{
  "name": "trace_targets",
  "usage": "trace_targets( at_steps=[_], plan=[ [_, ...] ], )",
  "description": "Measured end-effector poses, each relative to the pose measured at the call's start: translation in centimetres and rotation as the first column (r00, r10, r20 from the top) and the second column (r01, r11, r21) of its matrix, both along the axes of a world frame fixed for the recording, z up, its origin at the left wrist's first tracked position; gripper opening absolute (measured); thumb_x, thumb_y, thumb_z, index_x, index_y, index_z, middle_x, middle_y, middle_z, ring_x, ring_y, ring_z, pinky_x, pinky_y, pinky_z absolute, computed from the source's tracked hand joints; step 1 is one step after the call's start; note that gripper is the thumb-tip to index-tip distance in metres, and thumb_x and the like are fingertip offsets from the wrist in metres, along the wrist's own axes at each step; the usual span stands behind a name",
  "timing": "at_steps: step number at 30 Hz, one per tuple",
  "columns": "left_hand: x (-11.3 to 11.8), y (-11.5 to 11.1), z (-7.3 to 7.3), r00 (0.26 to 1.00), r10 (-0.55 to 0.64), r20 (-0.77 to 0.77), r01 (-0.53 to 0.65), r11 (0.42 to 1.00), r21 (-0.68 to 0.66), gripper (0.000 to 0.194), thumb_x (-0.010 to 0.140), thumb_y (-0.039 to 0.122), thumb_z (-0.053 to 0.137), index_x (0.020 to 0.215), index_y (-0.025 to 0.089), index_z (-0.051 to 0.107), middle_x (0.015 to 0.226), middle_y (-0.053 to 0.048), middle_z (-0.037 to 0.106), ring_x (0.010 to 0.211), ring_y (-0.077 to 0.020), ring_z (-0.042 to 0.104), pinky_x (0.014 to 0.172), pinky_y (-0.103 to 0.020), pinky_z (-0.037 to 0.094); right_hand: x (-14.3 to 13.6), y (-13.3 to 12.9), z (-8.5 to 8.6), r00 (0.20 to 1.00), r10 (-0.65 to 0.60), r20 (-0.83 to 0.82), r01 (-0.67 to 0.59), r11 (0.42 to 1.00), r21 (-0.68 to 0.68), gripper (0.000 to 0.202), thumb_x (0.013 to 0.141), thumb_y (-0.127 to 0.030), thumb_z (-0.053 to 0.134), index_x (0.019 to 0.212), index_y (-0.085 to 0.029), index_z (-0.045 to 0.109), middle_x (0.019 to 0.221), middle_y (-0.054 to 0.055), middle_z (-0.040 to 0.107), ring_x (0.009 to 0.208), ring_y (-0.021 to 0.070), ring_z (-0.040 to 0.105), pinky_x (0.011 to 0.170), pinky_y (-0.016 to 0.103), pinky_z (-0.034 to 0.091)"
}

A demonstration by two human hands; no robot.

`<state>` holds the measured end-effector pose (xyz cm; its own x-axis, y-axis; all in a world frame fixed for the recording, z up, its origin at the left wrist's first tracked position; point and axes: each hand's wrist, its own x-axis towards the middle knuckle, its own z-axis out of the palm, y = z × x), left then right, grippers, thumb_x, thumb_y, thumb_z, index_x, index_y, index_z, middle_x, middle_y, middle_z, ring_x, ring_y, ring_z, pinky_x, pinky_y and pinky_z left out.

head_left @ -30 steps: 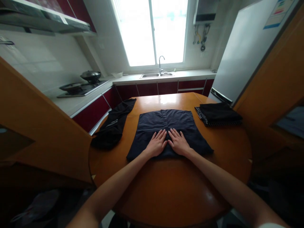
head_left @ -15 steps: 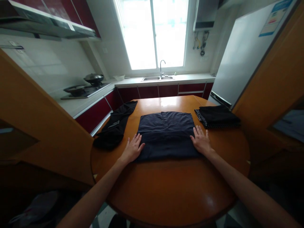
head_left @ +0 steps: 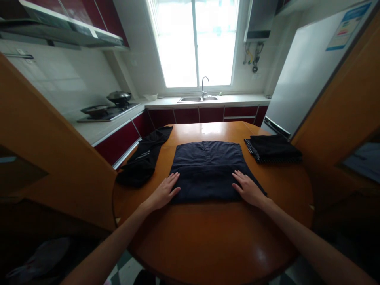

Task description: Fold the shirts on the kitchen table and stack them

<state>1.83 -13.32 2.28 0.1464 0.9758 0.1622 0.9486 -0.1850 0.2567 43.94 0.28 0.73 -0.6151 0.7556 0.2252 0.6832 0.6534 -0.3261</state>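
Observation:
A dark navy folded garment lies flat on the wooden table in front of me, its near half a darker folded-over layer. My left hand rests with fingers stretched out on the garment's left edge. On the right part of the near layer lies my right hand, palm down, fingers extended. Neither hand grips the cloth. A corner of the garment sticks out just beyond my right hand.
Left on the table lies a loose black garment. A stack of folded black clothes sits at the right. Beyond the table are a sink, a stove with a pan, and a fridge at right.
My right hand has slid left and slightly toward me over the cloth, uncovering the garment's right corner. My left hand has come a little nearer to me.

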Motion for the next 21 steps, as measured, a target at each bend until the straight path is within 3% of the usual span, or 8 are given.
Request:
trace_targets(
  at_steps=[3, 5, 9, 13, 21],
  plan=[
    [-1.7, 3.6, 0.6, 0.99, 0.104, 0.099, -0.112, 0.991, 0.075, 0.056, 0.099, 0.047, 0.044, 0.144, 0.014, 0.052, 0.145, -0.015, 0.055, 0.135, -0.0274, 0.05, 0.115, -0.043, 0.037, -0.2, 3.9, 0.9, 0.992, -0.103, -0.074, 0.105, 0.994, 0.015, 0.047, 0.096, -0.029, 0.048, 0.14, -0.016, 0.057, 0.149, 0.015, 0.052, 0.141, 0.0283, 0.044, 0.116, 0.047, 0.033],
    [-2.2, 6.2, 1.4, 0.975, 0.189, 0.114, -0.195, 0.98, 0.039, 0.043, 0.096, 0.041, 0.049, 0.126, 0.017, 0.065, 0.127, -0.013, 0.066, 0.121, -0.0273, 0.059, 0.108, -0.042, 0.043, -0.3, 6.8, 1.6, 0.978, -0.188, -0.096, 0.186, 0.982, -0.029, 0.041, 0.093, -0.024, 0.051, 0.131, -0.015, 0.064, 0.137, 0.017, 0.062, 0.129, 0.028, 0.055, 0.111, 0.043, 0.04],
    [-2.4, 9.7, 2.4, 0.966, 0.23, 0.114, -0.226, 0.973, -0.045, 0.028, 0.089, 0.04, 0.057, 0.1, 0.02, 0.073, 0.105, -0.009, 0.07, 0.101, -0.0254, 0.065, 0.092, -0.037, 0.05, -0.1, 10.7, 2.2, 0.973, -0.22, -0.066, 0.211, 0.97, -0.118, 0.022, 0.089, -0.027, 0.06, 0.103, -0.019, 0.075, 0.102, 0.01, 0.076, 0.096, 0.0238, 0.069, 0.087, 0.034, 0.051],
    [-2.1, 10.6, 2.7, 0.973, 0.194, 0.125, -0.178, 0.975, -0.13, 0.024, 0.087, 0.042, 0.06, 0.093, 0.022, 0.072, 0.1, -0.004, 0.072, 0.095, -0.023, 0.066, 0.082, -0.032, 0.05, 0.1, 11.6, 1.8, 0.978, -0.201, -0.049, 0.191, 0.969, -0.158, 0.013, 0.086, -0.032, 0.066, 0.088, -0.023, 0.075, 0.089, 0.004, 0.076, 0.085, 0.0207, 0.068, 0.074, 0.03, 0.047],
    [-1.3, 10.7, 3.1, 0.974, 0.198, 0.112, -0.173, 0.965, -0.199, 0.024, 0.086, 0.043, 0.062, 0.093, 0.022, 0.07, 0.098, -0.005, 0.073, 0.095, -0.0242, 0.066, 0.086, -0.036, 0.045, -0.1, 11.5, 1.2, 0.983, -0.173, -0.061, 0.161, 0.972, -0.171, 0.014, 0.088, -0.032, 0.063, 0.084, -0.022, 0.072, 0.087, 0.004, 0.074, 0.085, 0.0212, 0.066, 0.076, 0.033, 0.04]
  ],
)
